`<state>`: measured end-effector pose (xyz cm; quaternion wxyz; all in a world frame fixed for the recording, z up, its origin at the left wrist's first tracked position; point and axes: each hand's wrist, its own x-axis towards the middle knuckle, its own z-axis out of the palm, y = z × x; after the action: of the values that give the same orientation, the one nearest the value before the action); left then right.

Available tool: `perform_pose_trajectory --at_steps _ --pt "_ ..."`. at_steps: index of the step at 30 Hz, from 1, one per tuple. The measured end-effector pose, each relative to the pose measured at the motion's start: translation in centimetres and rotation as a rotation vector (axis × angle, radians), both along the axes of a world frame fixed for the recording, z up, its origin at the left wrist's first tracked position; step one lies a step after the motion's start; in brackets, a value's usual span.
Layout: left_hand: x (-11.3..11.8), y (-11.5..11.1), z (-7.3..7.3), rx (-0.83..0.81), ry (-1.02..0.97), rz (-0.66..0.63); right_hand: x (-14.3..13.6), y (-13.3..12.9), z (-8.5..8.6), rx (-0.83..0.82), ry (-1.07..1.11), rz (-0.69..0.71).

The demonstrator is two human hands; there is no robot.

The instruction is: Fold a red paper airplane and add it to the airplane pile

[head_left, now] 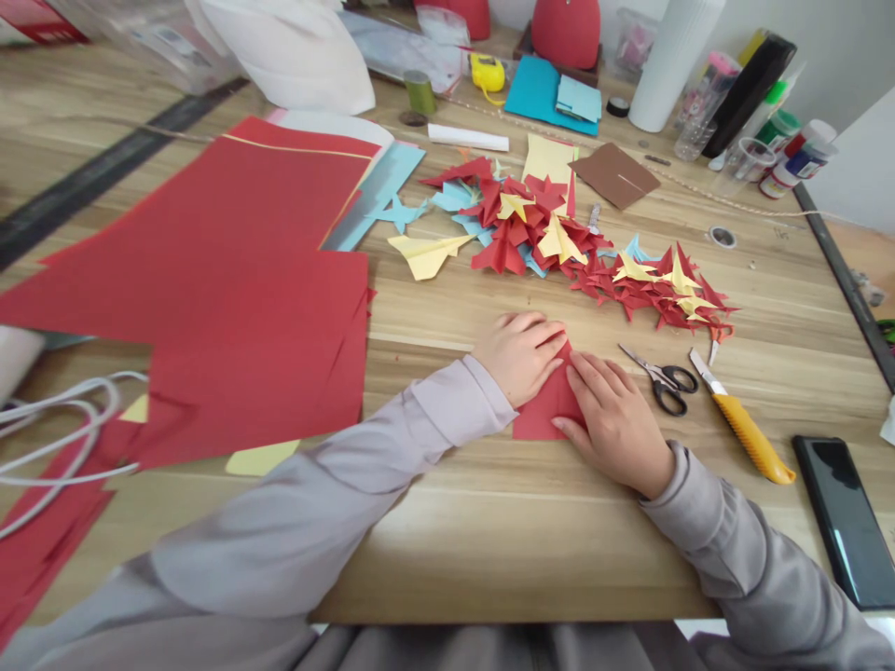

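Observation:
A piece of red paper (540, 416) lies on the table in front of me, its upper part folded to a slant. My left hand (521, 352) is closed over the paper's upper left side, fingers bent together and holding it down. On the right side of the same sheet, my right hand (610, 410) rests with fingers stretched out and the thumb apart, pressing on the paper. The hands cover much of the sheet. Beyond them is a pile of folded red paper planes (503, 247), with pale yellow planes (428, 253) and blue ones (402, 212) among them.
Black-handled scissors (667, 380), a yellow utility knife (748, 433) and a phone (849, 522) lie to the right. Large red sheets (258, 345) and a white cable (90, 419) occupy the left. Brown paper (615, 174), a tape measure (488, 73) and a white bottle (675, 65) are farther back.

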<state>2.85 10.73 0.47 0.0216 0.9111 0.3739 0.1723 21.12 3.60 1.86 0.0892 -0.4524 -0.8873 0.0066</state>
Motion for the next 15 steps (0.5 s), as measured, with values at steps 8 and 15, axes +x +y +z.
perform_pose_trajectory --at_steps 8,15 --pt "0.2 -0.3 0.2 0.022 0.029 0.006 0.0 0.0 0.0 0.016 -0.044 0.001" --pt "1.6 -1.2 0.2 0.14 0.168 0.038 -0.3 0.0 0.2 0.022 -0.114 0.017"
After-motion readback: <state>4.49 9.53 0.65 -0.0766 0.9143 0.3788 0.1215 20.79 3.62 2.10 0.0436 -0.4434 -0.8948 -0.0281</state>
